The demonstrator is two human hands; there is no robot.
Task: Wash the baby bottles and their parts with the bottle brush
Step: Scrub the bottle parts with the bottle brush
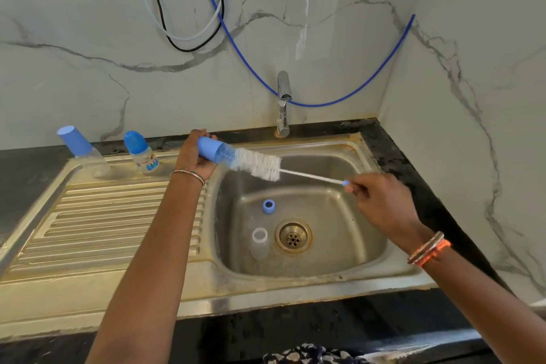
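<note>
My left hand (193, 158) grips a blue bottle cap (211, 151) above the sink's left rim. The white bottle brush (260, 163) has its bristle tip inside that cap. My right hand (375, 196) pinches the brush's thin handle near its blue end. In the basin lie a clear bottle body (260, 241) beside the drain and a blue screw ring (268, 206) behind it. On the drainboard stand two capped baby bottles, one at the far left (84, 151) and one with a printed label (141, 154).
The steel sink basin (339, 233) has a brass drain (293, 236) in the middle. A chrome tap (283, 103) stands behind it, with no water visibly running. The ribbed drainboard (103, 221) lies left. A marble wall closes the right side. Hoses hang on the back wall.
</note>
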